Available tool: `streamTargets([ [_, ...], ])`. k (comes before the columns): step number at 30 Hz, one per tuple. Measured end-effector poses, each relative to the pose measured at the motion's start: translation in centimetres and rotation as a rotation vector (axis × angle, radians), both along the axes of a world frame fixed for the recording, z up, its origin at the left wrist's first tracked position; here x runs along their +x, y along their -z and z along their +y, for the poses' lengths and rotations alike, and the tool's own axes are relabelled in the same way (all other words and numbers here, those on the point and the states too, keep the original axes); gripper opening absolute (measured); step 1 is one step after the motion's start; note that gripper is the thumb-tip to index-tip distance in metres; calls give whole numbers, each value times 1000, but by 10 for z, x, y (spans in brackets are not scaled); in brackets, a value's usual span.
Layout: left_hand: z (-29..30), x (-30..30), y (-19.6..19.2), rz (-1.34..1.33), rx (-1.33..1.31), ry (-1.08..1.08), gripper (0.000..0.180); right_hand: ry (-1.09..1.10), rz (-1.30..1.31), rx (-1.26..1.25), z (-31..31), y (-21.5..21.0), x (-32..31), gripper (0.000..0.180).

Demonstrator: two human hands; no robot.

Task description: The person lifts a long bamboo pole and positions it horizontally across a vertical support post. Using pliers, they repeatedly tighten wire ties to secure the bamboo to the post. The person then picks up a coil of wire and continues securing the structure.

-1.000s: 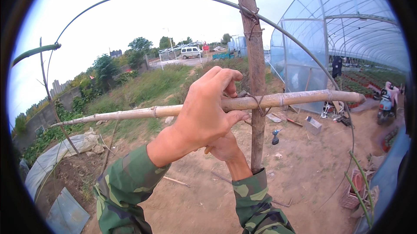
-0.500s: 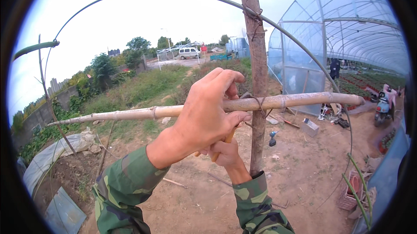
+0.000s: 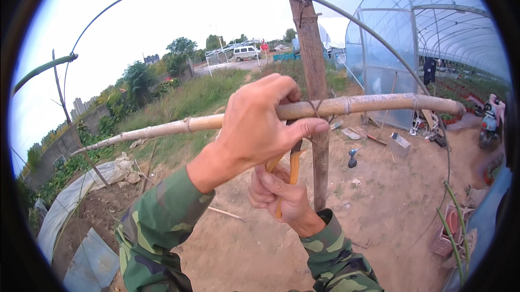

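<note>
A bamboo pole (image 3: 374,104) runs across in front of me and meets an upright wooden post (image 3: 318,80). Dark wire (image 3: 316,109) loops around the pole at the crossing. My left hand (image 3: 254,124) is closed over the pole just left of the post, its thumb stretched out beneath. Below it, my right hand (image 3: 281,192) grips pliers with yellow handles (image 3: 294,167). The pliers point upward, and their jaws are mostly hidden behind the left hand and thumb, so what they touch cannot be seen.
A thin curved rod (image 3: 368,24) arches overhead, wired to the post. A plastic-covered greenhouse (image 3: 387,53) stands at the right, near a parked scooter (image 3: 489,121). On the bare soil lie a cordless drill (image 3: 352,157) and a box (image 3: 400,144). Plastic sheeting (image 3: 70,200) lies at left.
My view has shifted, so the post and pole sit higher in it. The right hand has turned, showing more of the pliers' handles. The left hand stays on the pole.
</note>
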State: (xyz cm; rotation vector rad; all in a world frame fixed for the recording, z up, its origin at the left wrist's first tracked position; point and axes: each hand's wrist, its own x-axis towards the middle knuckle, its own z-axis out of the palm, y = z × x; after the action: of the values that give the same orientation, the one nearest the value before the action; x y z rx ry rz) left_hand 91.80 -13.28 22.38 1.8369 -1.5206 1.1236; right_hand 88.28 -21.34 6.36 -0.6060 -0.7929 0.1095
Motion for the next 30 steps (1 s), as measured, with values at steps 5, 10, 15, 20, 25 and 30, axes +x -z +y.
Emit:
streamTargets([
  [5,-7,4,-1,90,34,10,56,0,121,-52,-14,-6,-23,21],
  [10,-5,0,-7,157,108,-3,50,-12,125,-93,-22,-9,-27,17],
  [15,-3,0,-9,240,118,-7,44,-53,119,-121,-32,-12,-29,18],
  [20,-4,4,-11,303,124,8,42,72,119,-144,-32,-17,-36,21],
  [25,7,6,-2,176,95,-17,42,267,180,-312,-27,-3,-45,24],
  [30,17,18,13,-108,-18,-17,43,423,170,-473,-21,40,-61,22],
])
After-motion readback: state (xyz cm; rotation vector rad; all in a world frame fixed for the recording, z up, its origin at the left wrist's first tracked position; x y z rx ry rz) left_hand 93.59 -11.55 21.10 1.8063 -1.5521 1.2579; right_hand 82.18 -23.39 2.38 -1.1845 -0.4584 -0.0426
